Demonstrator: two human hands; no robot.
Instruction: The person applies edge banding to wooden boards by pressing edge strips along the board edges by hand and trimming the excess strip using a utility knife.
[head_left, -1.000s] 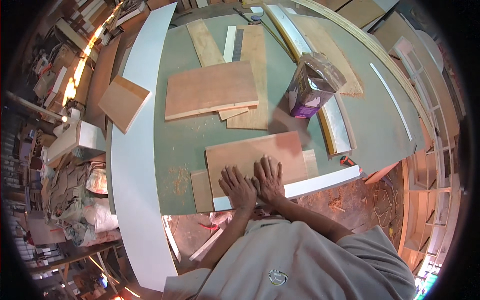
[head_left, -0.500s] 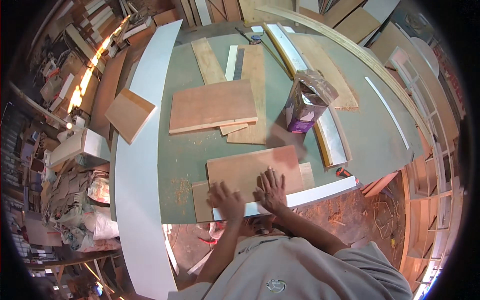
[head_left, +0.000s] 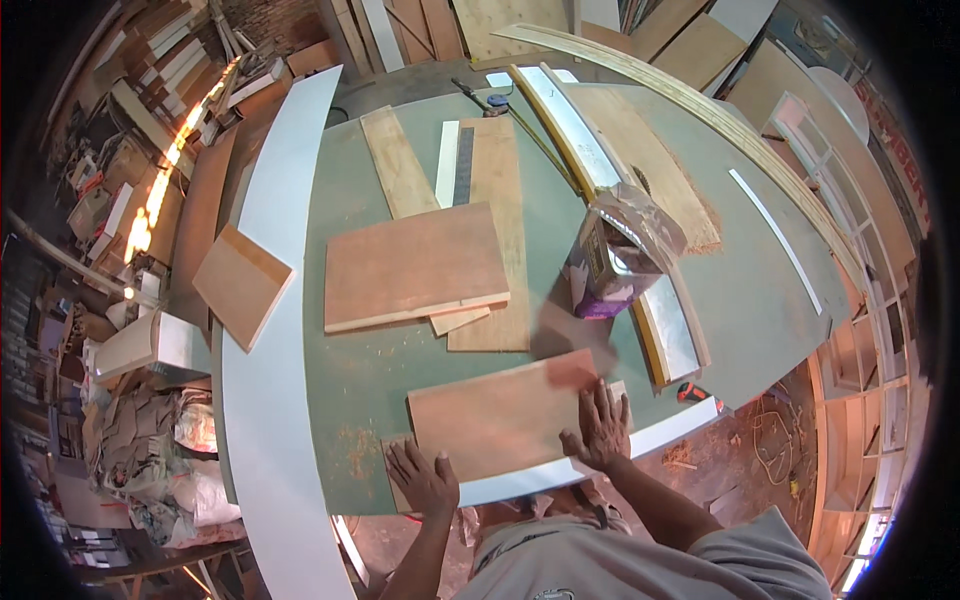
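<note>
A reddish-brown wooden board (head_left: 490,420) lies flat at the near edge of the green work table. My left hand (head_left: 424,482) rests open, palm down, at its left end, over a smaller brown piece of wood (head_left: 393,462) that sticks out there. On the right end my right hand (head_left: 602,430) presses flat with fingers spread, next to the pale end of another piece (head_left: 618,390). Along the near side of the board runs a white strip (head_left: 520,483), passing close under both wrists. Neither hand grips anything.
Farther back, a thick board (head_left: 415,265) lies on long planks. A torn box (head_left: 605,270) stands by a long white, yellow-edged piece (head_left: 665,330). An orange-black tool (head_left: 695,393) lies at the right edge. A long white panel (head_left: 265,350) spans the left, with a wood offcut (head_left: 240,285) on it.
My hands have spread apart: the left has gone to the board's left end, the right to its right end. The head view has tilted, so the table sits lower in the picture.
</note>
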